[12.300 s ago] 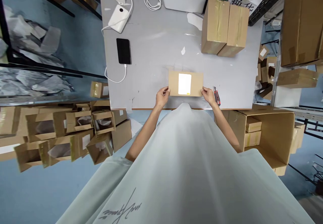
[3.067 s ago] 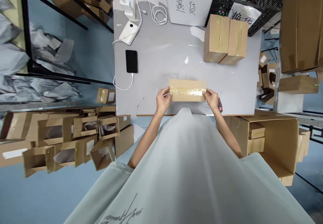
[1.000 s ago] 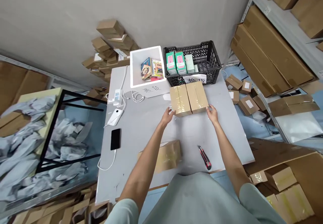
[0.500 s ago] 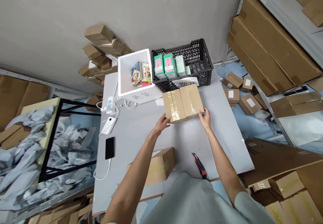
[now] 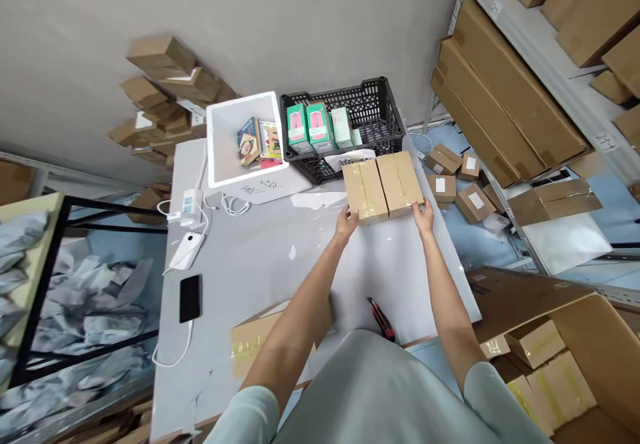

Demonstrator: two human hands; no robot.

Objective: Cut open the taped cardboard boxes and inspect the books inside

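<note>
Two taped brown cardboard boxes lie side by side, a left box [image 5: 364, 187] and a right box [image 5: 400, 181], in front of the black crate. My left hand [image 5: 346, 224] grips the near left corner of the left one, thumb on top. At the near right corner of the other, my right hand [image 5: 423, 217] closes on the cardboard. Whether the boxes rest fully on the table is hard to tell. A red and black box cutter [image 5: 381, 320] lies near the table's front edge. Another cardboard box [image 5: 257, 337] sits partly behind my left forearm.
The black crate [image 5: 350, 147] holds green and pink boxes; beside it a white bin [image 5: 250, 179] contains books. A phone [image 5: 191, 299], cables and a power strip [image 5: 191, 207] line the table's left side. A large open carton [image 5: 615, 337] with boxes stands at right.
My hands have shifted the pair of boxes to the right along the front of the crate. The camera view has turned right too. The box cutter stays on the table.
</note>
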